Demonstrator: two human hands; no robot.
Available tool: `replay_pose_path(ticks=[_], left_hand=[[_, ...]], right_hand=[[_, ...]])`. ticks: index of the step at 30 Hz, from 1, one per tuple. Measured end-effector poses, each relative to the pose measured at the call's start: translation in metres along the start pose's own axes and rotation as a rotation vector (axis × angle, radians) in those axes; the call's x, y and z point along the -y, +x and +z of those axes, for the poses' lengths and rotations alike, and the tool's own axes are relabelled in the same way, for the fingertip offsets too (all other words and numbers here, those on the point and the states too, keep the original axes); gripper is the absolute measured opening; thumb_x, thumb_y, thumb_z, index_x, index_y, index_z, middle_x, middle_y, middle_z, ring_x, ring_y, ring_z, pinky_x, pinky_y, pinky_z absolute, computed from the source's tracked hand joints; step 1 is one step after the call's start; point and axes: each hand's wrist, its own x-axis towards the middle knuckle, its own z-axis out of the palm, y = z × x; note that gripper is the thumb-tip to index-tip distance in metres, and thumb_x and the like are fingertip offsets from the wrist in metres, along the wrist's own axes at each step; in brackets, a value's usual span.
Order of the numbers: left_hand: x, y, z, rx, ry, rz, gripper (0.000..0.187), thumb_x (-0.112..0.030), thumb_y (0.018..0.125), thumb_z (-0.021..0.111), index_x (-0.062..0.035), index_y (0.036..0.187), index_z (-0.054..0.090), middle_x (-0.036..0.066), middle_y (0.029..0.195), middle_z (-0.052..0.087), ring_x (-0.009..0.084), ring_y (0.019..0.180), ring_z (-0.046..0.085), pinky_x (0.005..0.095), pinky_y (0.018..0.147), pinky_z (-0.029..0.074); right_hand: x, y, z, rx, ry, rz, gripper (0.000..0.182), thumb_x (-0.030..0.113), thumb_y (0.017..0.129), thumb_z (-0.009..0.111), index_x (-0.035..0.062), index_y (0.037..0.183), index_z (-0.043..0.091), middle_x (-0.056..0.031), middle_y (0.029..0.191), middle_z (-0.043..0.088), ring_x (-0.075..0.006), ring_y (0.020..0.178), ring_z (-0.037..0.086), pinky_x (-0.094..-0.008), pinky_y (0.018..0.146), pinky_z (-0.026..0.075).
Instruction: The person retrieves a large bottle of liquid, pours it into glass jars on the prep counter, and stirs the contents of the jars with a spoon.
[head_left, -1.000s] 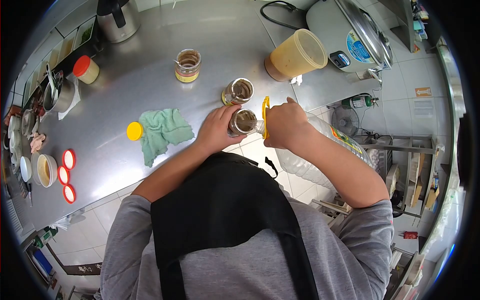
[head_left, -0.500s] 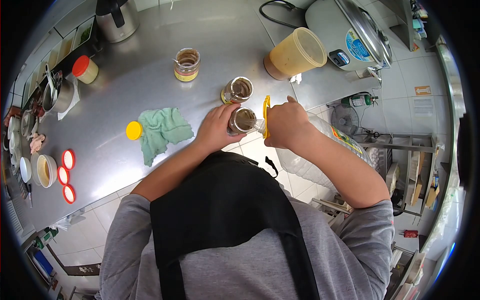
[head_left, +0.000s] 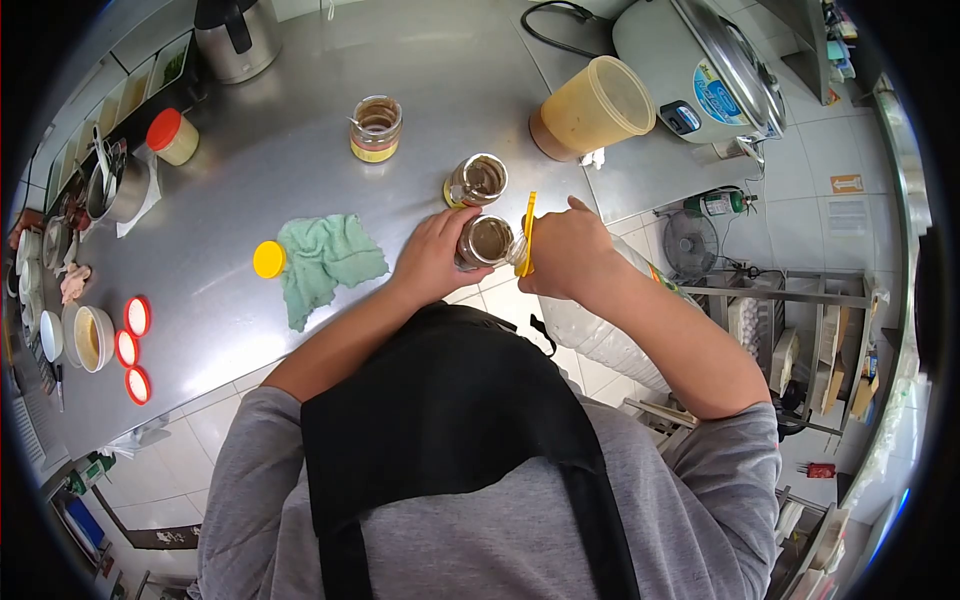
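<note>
My left hand (head_left: 438, 255) is wrapped round a glass jar (head_left: 489, 241) with brown residue inside, at the steel counter's edge. My right hand (head_left: 570, 248) grips the yellow handle (head_left: 529, 236) at the neck of a large clear plastic bottle (head_left: 605, 335). The bottle's mouth is against the jar's rim, and its body hangs under my right forearm. Just behind the held jar stands a second open jar (head_left: 480, 180), brown inside. A third jar (head_left: 376, 129) with a utensil in it is farther back.
A green cloth (head_left: 328, 262) and a yellow lid (head_left: 269, 260) lie left of my hand. Three red-rimmed lids (head_left: 137, 317) are at the far left, near bowls (head_left: 92, 340). Behind stand an amber container (head_left: 590, 110), a rice cooker (head_left: 690, 70), a red-lidded jar (head_left: 173, 137) and a kettle (head_left: 236, 40).
My right hand has shifted slightly left and the bottle has swung down and left, its mouth closer to the jar. My left hand remains round the jar.
</note>
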Motion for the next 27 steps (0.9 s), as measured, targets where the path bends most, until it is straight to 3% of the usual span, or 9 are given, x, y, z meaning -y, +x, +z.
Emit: replay_pose_path(ticks=[8, 27], left_hand=[[0.0004, -0.0006, 0.0004, -0.001, 0.0, -0.003, 0.083, -0.032, 0.066, 0.087, -0.0075, 0.134, 0.047, 0.015, 0.127, 0.057, 0.0334, 0.118, 0.055, 0.0429, 0.102, 0.042], [-0.0022, -0.0013, 0.0004, -0.052, -0.02, 0.02, 0.081, -0.029, 0.064, 0.088, -0.0085, 0.133, 0.049, 0.013, 0.125, 0.053, 0.0333, 0.115, 0.055, 0.0421, 0.099, 0.045]], right_hand=[[0.0022, 0.0053, 0.001, 0.017, -0.059, -0.009, 0.053, 0.046, 0.072, 0.076, 0.0019, 0.1, 0.068, -0.0115, 0.089, 0.071, -0.0251, 0.088, 0.071, -0.0406, 0.112, 0.038], [0.0007, 0.0067, 0.0, 0.043, -0.021, -0.005, 0.053, 0.048, 0.074, 0.072, 0.0052, 0.104, 0.069, -0.012, 0.089, 0.071, -0.0259, 0.089, 0.071, -0.0407, 0.112, 0.039]])
